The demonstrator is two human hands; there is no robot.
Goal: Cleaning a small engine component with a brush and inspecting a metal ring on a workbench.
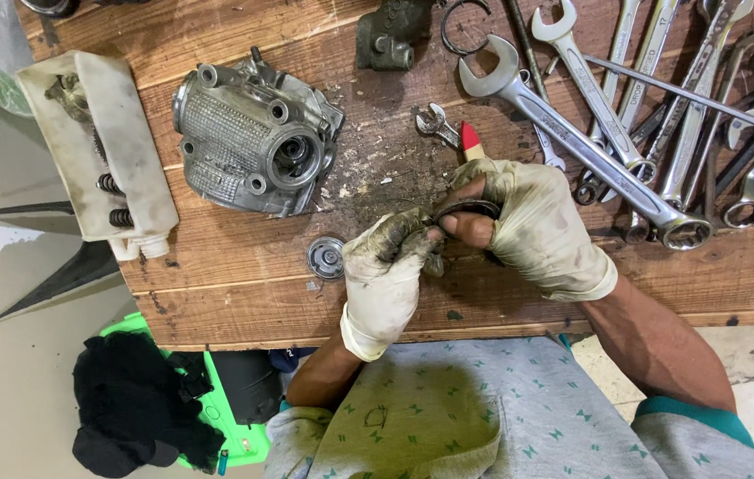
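Observation:
Both my hands wear dirty white gloves with torn fingertips and meet over the wooden bench (244, 284). My left hand (386, 275) pinches a small dark part against my right hand (532, 226). My right hand grips a tool with a red-and-cream tip (469, 142) that sticks out past the fingers, and a thin dark ring (470, 208) curls between the two hands. A small round metal disc (325, 257) lies on the wood just left of my left hand.
A grey finned engine cylinder head (253, 137) lies at the left of the bench. A white plastic tray (97, 146) with springs hangs over the left edge. Several spanners (625, 115) are piled at the right. A dark casting (387, 34) and snap ring (464, 22) sit at the top.

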